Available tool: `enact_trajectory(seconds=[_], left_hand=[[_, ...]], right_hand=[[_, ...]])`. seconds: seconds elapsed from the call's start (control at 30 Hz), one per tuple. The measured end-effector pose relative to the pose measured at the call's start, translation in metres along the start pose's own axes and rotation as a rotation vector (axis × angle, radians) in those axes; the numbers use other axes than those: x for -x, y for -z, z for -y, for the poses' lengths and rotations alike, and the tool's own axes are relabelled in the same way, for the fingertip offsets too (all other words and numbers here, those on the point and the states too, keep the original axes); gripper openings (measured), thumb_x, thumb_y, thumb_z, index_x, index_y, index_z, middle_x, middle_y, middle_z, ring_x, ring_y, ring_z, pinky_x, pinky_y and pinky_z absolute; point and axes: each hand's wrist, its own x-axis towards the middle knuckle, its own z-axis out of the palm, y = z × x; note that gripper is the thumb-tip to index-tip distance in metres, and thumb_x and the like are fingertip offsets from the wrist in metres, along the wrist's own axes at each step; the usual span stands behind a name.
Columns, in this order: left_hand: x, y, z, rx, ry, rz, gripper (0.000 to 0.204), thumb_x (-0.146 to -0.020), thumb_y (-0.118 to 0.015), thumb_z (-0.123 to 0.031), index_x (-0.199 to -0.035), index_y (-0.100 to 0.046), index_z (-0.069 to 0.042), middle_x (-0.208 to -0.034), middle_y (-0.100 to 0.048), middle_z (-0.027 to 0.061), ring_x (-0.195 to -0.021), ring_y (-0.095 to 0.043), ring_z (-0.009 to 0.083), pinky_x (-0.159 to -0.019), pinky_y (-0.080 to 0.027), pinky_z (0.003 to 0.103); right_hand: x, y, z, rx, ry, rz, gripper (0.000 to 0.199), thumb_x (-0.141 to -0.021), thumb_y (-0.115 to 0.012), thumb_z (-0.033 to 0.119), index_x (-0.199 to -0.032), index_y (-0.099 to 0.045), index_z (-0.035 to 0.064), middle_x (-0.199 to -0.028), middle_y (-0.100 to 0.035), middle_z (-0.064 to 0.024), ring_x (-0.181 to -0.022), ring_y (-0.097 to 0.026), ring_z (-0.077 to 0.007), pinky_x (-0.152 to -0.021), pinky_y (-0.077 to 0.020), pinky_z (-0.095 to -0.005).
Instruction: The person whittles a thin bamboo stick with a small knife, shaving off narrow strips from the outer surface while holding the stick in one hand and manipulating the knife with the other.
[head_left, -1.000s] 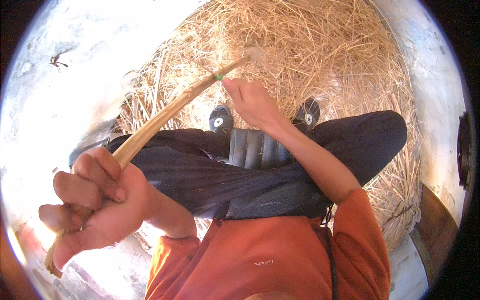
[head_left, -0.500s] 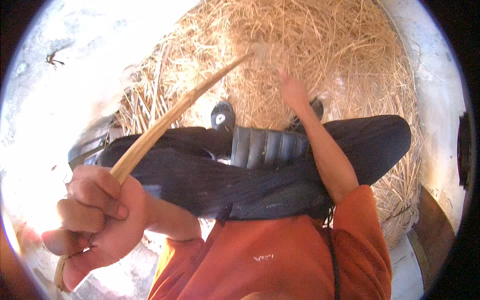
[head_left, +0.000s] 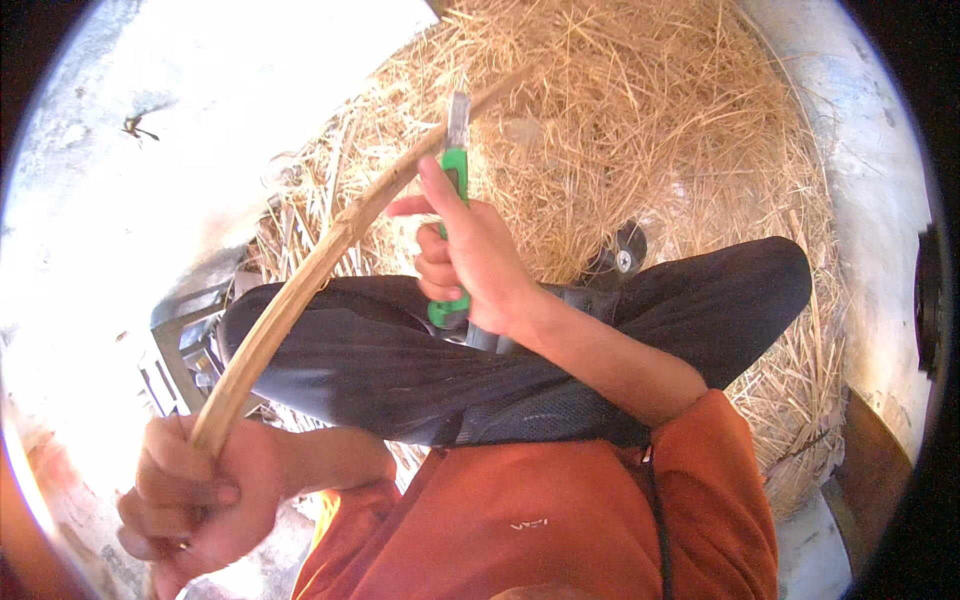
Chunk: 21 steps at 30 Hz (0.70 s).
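At the lower left, my left hand [head_left: 205, 500] is closed around the thick end of a long, pale wooden stick [head_left: 300, 290]. The stick slants up and away to the right, and its thin far end blurs against the straw. My right hand [head_left: 485, 255] grips a green utility knife [head_left: 455, 170] near the stick's middle, its index finger stretched out to the left. The knife's metal blade is out and points away from me, lying against or just over the stick; I cannot tell whether it touches.
Straw and thin shavings [head_left: 650, 120] cover the floor ahead. My crossed legs in dark trousers [head_left: 350, 350] lie below the stick, with a black shoe [head_left: 630, 250] near the middle. A dark, box-like frame [head_left: 185, 330] stands by my left knee, and a pale wall [head_left: 870, 150] rises at right.
My right hand has swung left and back toward me, bringing the knife clearly into view beside the stick. My left hand and the stick's near end have dropped lower.
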Motion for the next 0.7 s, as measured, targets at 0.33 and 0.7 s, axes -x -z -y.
enact_trajectory(seconds=[0.33,0.7], left_hand=[[0.015,0.023,0.03,-1.194,-0.117,0.966,0.064,-0.063,-0.08,-0.028,-0.118,-0.049,-0.039,-0.139,-0.033,0.0126,-0.132,-0.026,0.0365,-0.101,-0.027,0.058],[-0.122,-0.019,0.078,-0.508,0.203,0.385,0.063,-0.093,-0.03,-0.054,-0.136,-0.034,-0.008,-0.122,-0.049,0.019,-0.118,-0.044,0.0294,-0.094,-0.037,0.046]], right_hand=[[-0.01,-0.044,0.176,0.551,0.794,-0.001,0.035,-0.086,-0.059,0.037,-0.071,-0.057,0.0056,-0.055,-0.05,-0.0022,-0.041,-0.045,-0.0076,-0.035,-0.0356,-0.0243],[-0.014,0.003,0.092,1.457,0.918,-0.146,0.029,-0.092,-0.048,0.027,-0.097,-0.054,-0.0003,-0.06,-0.055,-0.0075,-0.046,-0.051,-0.0157,-0.041,-0.0421,-0.0311]])
